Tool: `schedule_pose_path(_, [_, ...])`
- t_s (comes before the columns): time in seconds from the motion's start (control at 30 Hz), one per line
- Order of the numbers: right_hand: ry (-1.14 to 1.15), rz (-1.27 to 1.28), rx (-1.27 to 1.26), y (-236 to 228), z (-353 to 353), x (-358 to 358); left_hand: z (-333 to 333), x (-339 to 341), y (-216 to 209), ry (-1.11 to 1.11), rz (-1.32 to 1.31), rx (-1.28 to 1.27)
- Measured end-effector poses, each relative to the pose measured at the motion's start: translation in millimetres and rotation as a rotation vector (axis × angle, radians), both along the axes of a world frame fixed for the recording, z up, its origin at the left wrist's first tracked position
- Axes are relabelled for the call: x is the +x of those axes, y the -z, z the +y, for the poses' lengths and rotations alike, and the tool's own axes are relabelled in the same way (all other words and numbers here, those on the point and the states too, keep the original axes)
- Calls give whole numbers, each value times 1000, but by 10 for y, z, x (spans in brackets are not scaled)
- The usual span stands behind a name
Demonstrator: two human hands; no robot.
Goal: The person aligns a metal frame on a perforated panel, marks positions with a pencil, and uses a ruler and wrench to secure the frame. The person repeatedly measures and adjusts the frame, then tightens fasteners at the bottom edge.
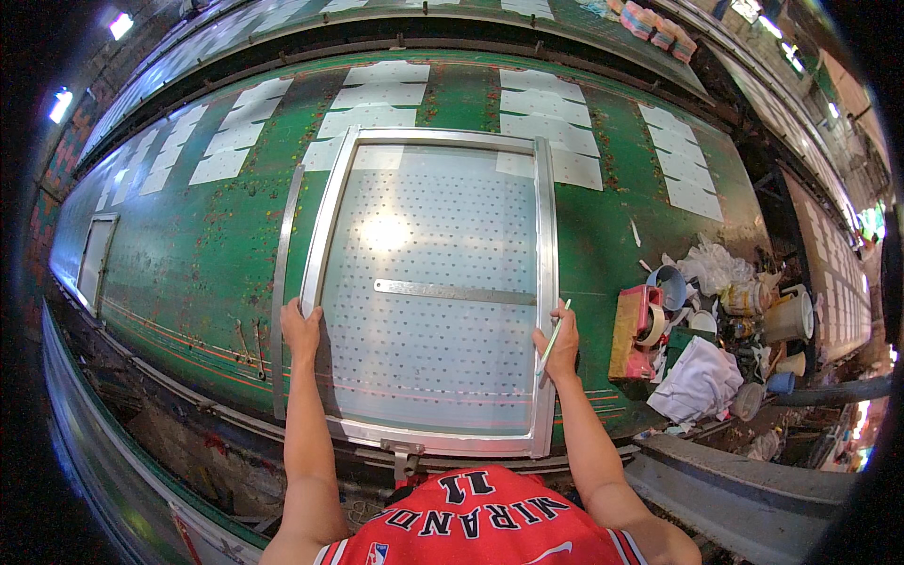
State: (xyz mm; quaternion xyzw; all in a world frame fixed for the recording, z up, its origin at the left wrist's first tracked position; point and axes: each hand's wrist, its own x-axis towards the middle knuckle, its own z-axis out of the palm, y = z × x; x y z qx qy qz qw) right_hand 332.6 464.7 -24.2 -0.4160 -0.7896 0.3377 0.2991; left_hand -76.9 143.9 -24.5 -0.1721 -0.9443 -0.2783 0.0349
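Observation:
A large silver-framed printing screen (545,226) lies on the long green table in front of me. Its pale mesh (433,363) carries rows of small dark marks. My left hand (302,331) is closed around the left side of the frame. On the opposite side, my right hand (559,347) rests against the frame with a thin light-green pen (552,331) between its fingers. A steel ruler (452,291) lies across the middle of the screen, its right end near the frame. Left of the screen, a long metal strip (286,245) lies on the table.
White sheets (551,108) lie in columns across the green table (235,311). On the right are a pink-and-yellow box (633,330), a tape roll (652,325), white cloth (697,377), plastic bags (711,266) and a white bucket (789,315). A metal beam (744,480) runs at lower right.

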Motion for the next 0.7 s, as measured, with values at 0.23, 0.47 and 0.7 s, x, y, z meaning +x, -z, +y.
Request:
schedule_pose_path(0.23, [8, 11, -22, -10, -8, -4, -1, -2, 1, 6, 4, -16])
schedule_pose_path(0.47, [-8, 7, 22, -22, -6, 2, 7, 6, -5, -1, 13, -15])
schedule_pose_path(0.7, [-7, -10, -3, -62, -13, -1, 13, 13, -2, -17, 7, 1])
